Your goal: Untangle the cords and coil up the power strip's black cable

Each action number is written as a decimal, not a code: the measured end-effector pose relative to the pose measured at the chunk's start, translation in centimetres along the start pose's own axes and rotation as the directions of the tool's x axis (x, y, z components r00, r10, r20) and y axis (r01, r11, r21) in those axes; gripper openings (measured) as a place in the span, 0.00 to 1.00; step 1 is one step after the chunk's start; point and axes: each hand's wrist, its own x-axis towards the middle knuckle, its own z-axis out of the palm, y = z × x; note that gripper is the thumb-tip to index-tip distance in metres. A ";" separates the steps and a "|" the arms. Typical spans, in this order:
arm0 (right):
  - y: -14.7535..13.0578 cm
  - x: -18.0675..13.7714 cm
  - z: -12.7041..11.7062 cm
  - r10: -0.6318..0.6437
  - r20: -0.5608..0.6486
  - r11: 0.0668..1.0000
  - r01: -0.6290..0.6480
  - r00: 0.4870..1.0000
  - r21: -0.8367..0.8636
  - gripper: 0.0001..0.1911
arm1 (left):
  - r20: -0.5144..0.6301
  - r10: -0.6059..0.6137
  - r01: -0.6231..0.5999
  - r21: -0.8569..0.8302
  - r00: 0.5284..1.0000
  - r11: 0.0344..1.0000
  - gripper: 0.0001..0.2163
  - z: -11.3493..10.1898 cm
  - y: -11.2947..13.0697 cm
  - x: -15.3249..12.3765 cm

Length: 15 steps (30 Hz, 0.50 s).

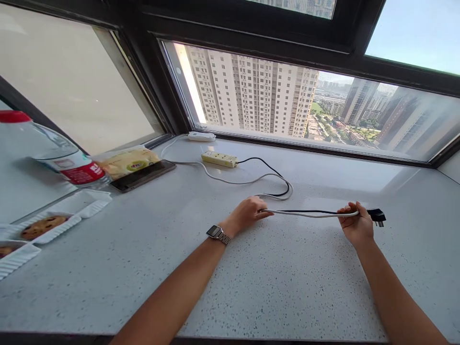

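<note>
My left hand [248, 212], with a metal watch on the wrist, is pinched shut on a doubled length of black and white cable [305, 213] above the pale speckled sill. My right hand [355, 221] is closed round the same cables near their end. A black plug [376, 215] sticks out to the right of that fist. The cables are stretched straight between both hands. From the left hand they loop back to a cream power strip [219, 159] lying near the window.
A white adapter [201, 136] rests at the window frame. At the left lie a dark phone [143, 175], a yellow snack packet [128, 163], a water bottle with a red cap [53, 148] and white trays holding cookies [43, 226]. The sill's front edge runs along the bottom.
</note>
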 end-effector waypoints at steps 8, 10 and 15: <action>1.0 -1.2 1.6 0.254 -0.107 0.802 -0.272 0.961 -0.531 0.14 | -0.070 -0.138 0.143 0.057 0.988 0.988 0.15 -0.9 -0.8 -1.0; 1.2 -1.2 1.6 0.228 -0.127 0.710 -0.254 0.965 -0.657 0.16 | -0.070 -0.154 0.158 0.060 0.986 0.986 0.16 -1.0 -0.4 -1.0; 1.2 -0.8 0.7 0.108 -0.058 0.563 -0.109 0.992 -0.819 0.23 | -0.182 -0.153 0.163 0.044 0.971 0.986 0.16 -1.3 -0.3 -1.0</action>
